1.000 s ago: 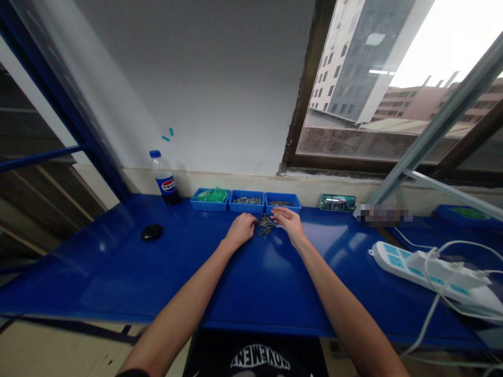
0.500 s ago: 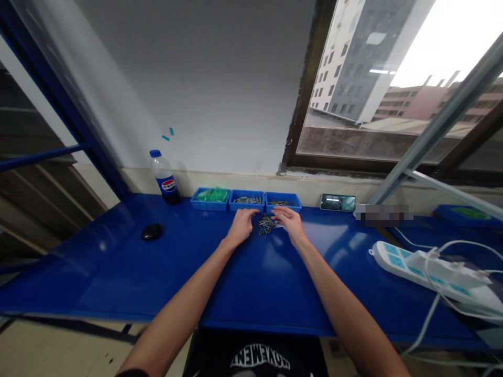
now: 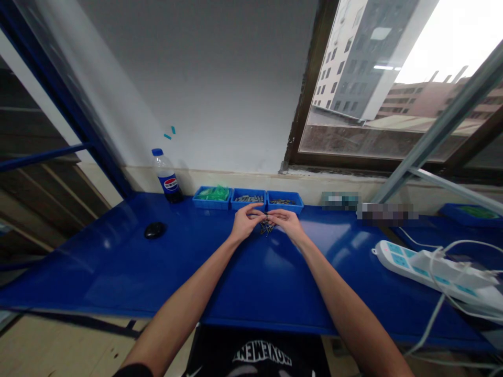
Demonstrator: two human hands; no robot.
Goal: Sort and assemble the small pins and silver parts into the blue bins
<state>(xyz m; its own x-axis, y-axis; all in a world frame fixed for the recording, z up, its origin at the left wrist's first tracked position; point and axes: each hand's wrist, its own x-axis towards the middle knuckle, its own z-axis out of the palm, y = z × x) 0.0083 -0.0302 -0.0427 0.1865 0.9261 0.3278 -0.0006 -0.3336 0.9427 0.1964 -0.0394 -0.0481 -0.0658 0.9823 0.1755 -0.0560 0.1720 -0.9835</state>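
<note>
My left hand point(image 3: 247, 222) and my right hand point(image 3: 288, 222) meet fingertip to fingertip above a loose pile of screws point(image 3: 266, 229) on the blue table. Both are closed in a pinch. A small dark bit shows between the fingertips, too small to name. Just behind the hands stands a blue bin of grey plugs or similar small parts point(image 3: 250, 199). To its right is a blue bin point(image 3: 299, 201) with more screws. On the left side of the row, a blue bin point(image 3: 212, 205) holds green plastic bags or wrapping point(image 3: 217, 193).
A cola bottle point(image 3: 170, 184) stands at the back left, with a black mouse point(image 3: 154, 230) in front of it. On the right lies a white power strip point(image 3: 412, 264) with tangled cables. A blurred-out phone point(image 3: 340, 201) leans near the wall under the window.
My hands have come together; before, they were apart on either side of the screw pile. Their fingertips now meet over it. The view has shifted slightly.
</note>
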